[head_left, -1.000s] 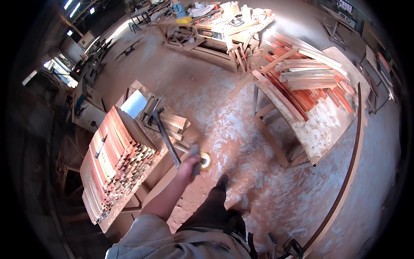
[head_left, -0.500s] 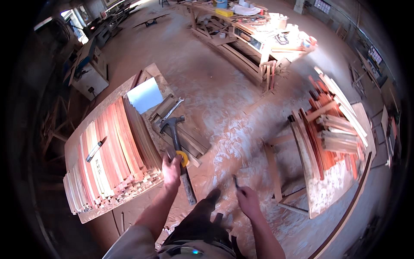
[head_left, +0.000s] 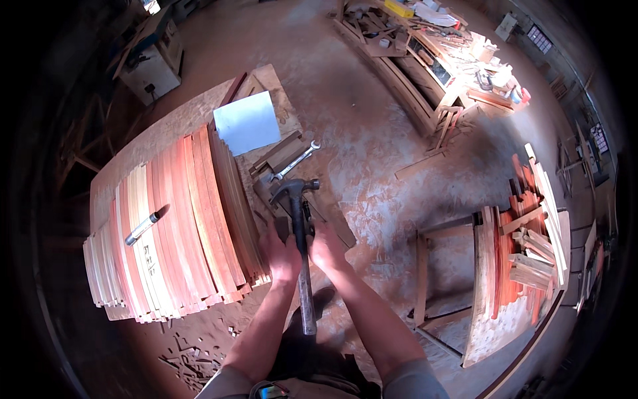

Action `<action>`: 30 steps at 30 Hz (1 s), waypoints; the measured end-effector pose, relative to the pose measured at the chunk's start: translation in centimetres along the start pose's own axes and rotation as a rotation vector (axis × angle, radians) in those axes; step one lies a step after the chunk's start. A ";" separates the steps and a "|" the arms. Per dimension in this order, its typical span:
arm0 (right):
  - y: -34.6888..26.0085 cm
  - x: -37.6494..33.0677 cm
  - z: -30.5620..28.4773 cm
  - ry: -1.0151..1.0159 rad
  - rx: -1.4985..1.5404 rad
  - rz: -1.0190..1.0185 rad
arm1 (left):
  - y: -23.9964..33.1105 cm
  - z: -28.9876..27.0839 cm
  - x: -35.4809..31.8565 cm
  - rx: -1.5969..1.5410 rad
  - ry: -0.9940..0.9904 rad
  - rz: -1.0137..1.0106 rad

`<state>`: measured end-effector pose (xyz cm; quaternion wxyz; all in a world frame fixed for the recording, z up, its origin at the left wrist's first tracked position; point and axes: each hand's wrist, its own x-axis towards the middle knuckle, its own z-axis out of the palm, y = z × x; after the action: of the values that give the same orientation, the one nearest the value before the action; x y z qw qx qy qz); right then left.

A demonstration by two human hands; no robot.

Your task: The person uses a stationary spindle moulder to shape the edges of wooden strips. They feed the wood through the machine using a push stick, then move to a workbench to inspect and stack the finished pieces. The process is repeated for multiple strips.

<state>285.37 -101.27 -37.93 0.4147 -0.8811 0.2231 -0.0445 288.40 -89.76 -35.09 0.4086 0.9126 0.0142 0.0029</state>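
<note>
A claw hammer [head_left: 305, 279] stands out between my two hands, its dark head pointing away from me and its long handle running back toward my legs. My left hand [head_left: 282, 256] is closed round the shaft from the left; a dark piece beside its fingers is hard to make out. Close against the shaft on the other side, my right hand [head_left: 327, 249] is closed on a small dark thing [head_left: 306, 211], mostly hidden by the fingers. Just beyond the hammer head lies a metal wrench [head_left: 296, 160] on wooden pieces.
At left, a board carries a long stack of wooden strips [head_left: 193, 213], with a marker [head_left: 142, 229] and a white sheet [head_left: 247, 124]. A stand with reddish offcuts [head_left: 525, 233] is at right. A cluttered workbench [head_left: 432, 60] stands far off; wood scraps [head_left: 189, 362] litter the floor.
My right hand has come left and up to meet the left hand at the hammer. The yellow ring seen by my left hand is now out of sight. The view has shifted.
</note>
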 end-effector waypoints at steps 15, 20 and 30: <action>11.7 -17.8 -14.2 0.156 0.312 0.278 | -1.8 3.2 1.9 0.317 0.089 0.118; 16.2 -31.2 -17.8 0.402 0.552 0.691 | -0.9 2.3 3.5 0.436 0.009 0.184; 13.3 -51.4 -18.8 0.805 0.863 0.931 | -0.4 -0.2 2.5 0.825 -0.216 0.355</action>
<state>229.55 -99.96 -30.16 0.5856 -0.3707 0.6698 -0.2666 290.91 -89.29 -35.31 0.0036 0.9823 -0.1850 -0.0279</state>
